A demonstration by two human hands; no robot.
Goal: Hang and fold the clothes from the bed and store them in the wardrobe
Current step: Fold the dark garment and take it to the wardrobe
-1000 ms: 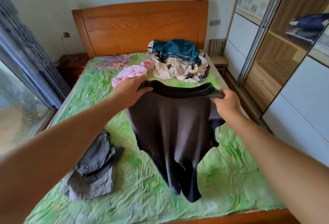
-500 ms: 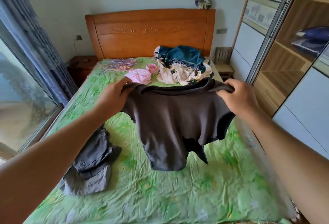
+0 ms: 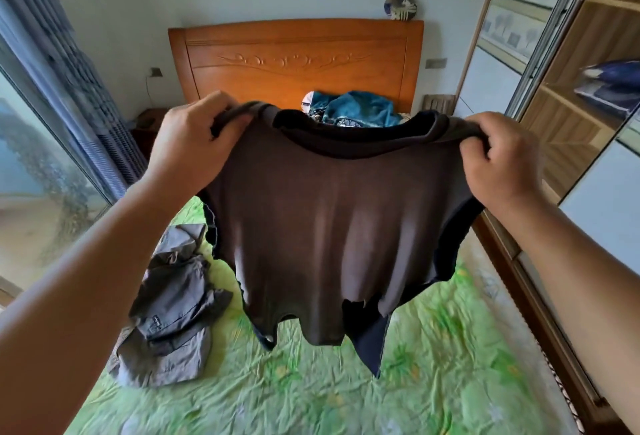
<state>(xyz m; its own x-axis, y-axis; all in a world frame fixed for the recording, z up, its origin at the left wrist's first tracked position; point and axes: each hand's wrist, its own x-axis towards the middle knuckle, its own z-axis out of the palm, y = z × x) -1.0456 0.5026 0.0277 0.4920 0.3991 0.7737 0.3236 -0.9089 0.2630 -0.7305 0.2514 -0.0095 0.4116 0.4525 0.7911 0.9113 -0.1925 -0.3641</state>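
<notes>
Brown shirt (image 3: 332,227) raised higher — both hands gripping shoulders.

A single wide-angle head view looks forward and slightly down from the foot of the bed (image 3: 433,382), facing the wooden headboard (image 3: 294,60) at the far wall. It sits close behind the raised left hand (image 3: 187,144) and right hand (image 3: 502,161), with the open wardrobe (image 3: 581,88) at the right edge and the window (image 3: 31,175) at the left

A dark brown, soft cotton shirt (image 3: 332,227) hung spread by its shoulders above the green floral bed sheet (image 3: 433,365). Folded grey trousers (image 3: 173,310) lay there; a crumpled teal-and-cream heap (image 3: 360,110) sat near the headboard.
</notes>
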